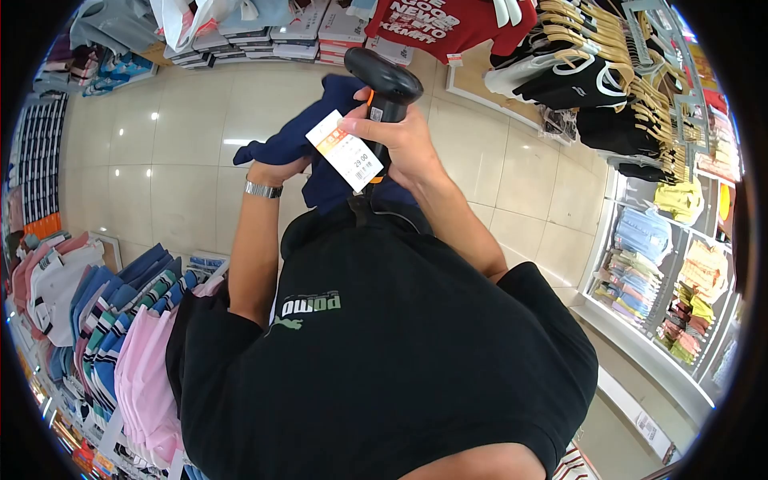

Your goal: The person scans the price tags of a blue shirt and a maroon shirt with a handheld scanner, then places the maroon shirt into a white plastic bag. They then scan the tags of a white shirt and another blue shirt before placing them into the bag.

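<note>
My right hand (pixel 410 146) is closed around the handle of a black and orange handheld barcode scanner (pixel 385 78). With the thumb of that hand, a white and orange price tag (pixel 346 152) is pinched against the scanner. The tag's printed face, with 29.00 and a barcode, points up at me. My left hand (pixel 280 171), below a silver wristwatch, grips a dark navy garment (pixel 290 138), and the cloth hides most of its fingers. Part of the garment hangs behind the tag and scanner, so its kind does not show.
Hanging shirts (pixel 148 352) crowd in close on the left. To the right stand a rack of black tops (pixel 616 128) and shelves of folded clothes (pixel 640 240). Boxed stacks (pixel 300 28) and a red T-shirt (pixel 452 24) line the far side of the tiled floor (pixel 184 176).
</note>
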Available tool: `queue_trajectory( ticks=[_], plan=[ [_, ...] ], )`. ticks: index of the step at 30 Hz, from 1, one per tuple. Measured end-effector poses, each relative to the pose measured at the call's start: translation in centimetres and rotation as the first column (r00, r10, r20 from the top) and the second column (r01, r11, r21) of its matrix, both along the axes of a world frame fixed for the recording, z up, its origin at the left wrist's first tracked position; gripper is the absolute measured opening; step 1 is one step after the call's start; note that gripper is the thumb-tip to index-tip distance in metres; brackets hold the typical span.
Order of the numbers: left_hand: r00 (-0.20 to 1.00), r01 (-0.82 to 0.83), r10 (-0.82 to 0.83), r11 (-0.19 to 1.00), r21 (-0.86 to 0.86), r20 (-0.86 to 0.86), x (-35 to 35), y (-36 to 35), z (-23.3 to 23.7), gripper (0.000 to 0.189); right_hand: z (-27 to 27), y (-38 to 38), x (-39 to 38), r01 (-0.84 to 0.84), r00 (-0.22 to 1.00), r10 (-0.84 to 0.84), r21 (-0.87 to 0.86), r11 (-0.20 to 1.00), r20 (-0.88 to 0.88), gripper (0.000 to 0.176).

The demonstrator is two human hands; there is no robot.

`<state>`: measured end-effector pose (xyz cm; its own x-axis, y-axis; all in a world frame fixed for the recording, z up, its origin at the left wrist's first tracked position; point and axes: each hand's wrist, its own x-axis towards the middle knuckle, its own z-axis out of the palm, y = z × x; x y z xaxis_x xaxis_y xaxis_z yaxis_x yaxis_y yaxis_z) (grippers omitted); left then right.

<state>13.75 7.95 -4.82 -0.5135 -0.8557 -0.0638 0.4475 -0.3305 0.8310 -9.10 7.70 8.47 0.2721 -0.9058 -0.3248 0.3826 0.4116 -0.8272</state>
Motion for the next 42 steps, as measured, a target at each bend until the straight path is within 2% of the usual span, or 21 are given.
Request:
queue_trajectory(
  ticks=[1,3,5,6,9,11,13,14,17,18,19,22,23,26,29,32,35,36,42],
  plan=[
    [0.984,0.0,0.032,0.983,-0.181,0.173,0.6,0.6,-1.0,0.057,0.0,0.2,0.1,-0.001,1.0,0.001,0.004,1.0,-0.002,0.049],
    [0.978,0.011,0.036,0.975,-0.22,0.207,1.4,1.7,-1.5,0.062,-0.7,0.5,0.3,0.005,1.0,-0.005,-0.002,1.0,-0.025,0.048],
    [0.994,0.04,-0.039,0.999,0.002,-0.102,1.5,2.7,-0.7,0.07,-0.8,0.6,0.4,0.006,0.999,-0.006,0.004,1.0,-0.033,0.047],
    [0.962,0.087,-0.06,0.992,0.088,-0.267,0.9,3.0,0.7,0.075,-0.7,0.8,0.4,0.003,1.0,-0.003,0.016,1.0,-0.03,0.047],
    [0.861,0.088,-0.01,0.988,0.129,-0.509,0.0,3.3,2.5,0.073,-1.0,0.9,0.3,0.0,0.998,0.0,0.0,1.0,-0.065,0.045],
    [0.918,0.012,0.036,0.993,0.119,-0.394,-0.3,3.6,1.9,0.058,-1.4,0.9,0.4,0.006,0.992,-0.011,-0.041,0.999,-0.129,0.043],
    [0.989,-0.142,0.146,0.936,0.322,0.014,-1.2,4.1,4.1,0.056,-1.7,0.9,0.6,0.01,0.975,-0.03,-0.093,0.996,-0.218,0.041],
    [0.975,-0.189,0.138,0.929,0.318,0.175,-2.3,3.8,5.6,0.053,-2.1,0.9,0.6,0.003,0.97,-0.029,-0.11,0.994,-0.242,0.04],
    [0.933,-0.27,0.174,0.919,0.289,0.316,-3.0,3.0,6.8,0.049,-2.7,0.7,0.7,-0.044,0.95,-0.013,-0.177,0.983,-0.311,0.036],
    [0.905,-0.333,0.234,0.91,0.249,0.357,-3.1,2.8,6.8,0.045,-2.6,0.6,0.5,-0.069,0.943,-0.002,-0.202,0.977,-0.333,0.035],
    [0.905,-0.339,0.244,0.909,0.244,0.347,-3.0,2.5,6.8,0.045,-2.5,0.5,0.3,-0.094,0.935,0.008,-0.226,0.97,-0.355,0.034],
    [0.888,-0.397,0.32,0.895,0.201,0.329,-2.1,1.3,6.8,0.043,-2.3,0.7,0.0,0.03,0.95,-0.087,-0.188,0.982,-0.301,0.031],
    [0.858,-0.446,0.381,0.886,0.13,0.345,-1.9,1.0,7.0,0.042,-2.1,0.9,-0.4,0.007,0.944,-0.058,-0.157,0.988,-0.326,0.031],
    [0.794,-0.466,0.395,0.884,0.045,0.463,-0.2,-0.5,6.8,0.049,-1.2,2.0,-1.7,-0.076,0.932,0.04,-0.085,0.993,-0.361,0.029],
    [0.659,-0.468,0.396,0.881,-0.062,0.639,1.1,-1.8,6.1,0.055,-1.2,3.6,-2.8,-0.261,0.865,0.242,0.018,0.965,-0.44,0.028],
    [0.562,-0.436,0.379,0.891,-0.127,0.735,0.7,-2.0,8.0,0.053,-0.3,5.5,-2.1,-0.317,0.858,0.305,0.043,0.948,-0.413,0.028],
    [0.687,-0.424,0.465,0.881,-0.211,0.558,0.7,-2.7,6.8,0.05,0.6,6.3,-1.4,-0.356,0.83,0.352,0.075,0.931,-0.433,0.031],
    [0.736,-0.442,0.47,0.879,-0.182,0.487,0.8,-2.9,6.4,0.044,0.5,6.4,-1.2,-0.355,0.827,0.351,0.076,0.932,-0.44,0.032],
    [0.816,-0.39,0.429,0.903,-0.18,0.388,1.3,-2.9,6.0,0.036,0.5,6.6,-0.6,-0.363,0.809,0.36,0.086,0.928,-0.464,0.036]
  ],
)
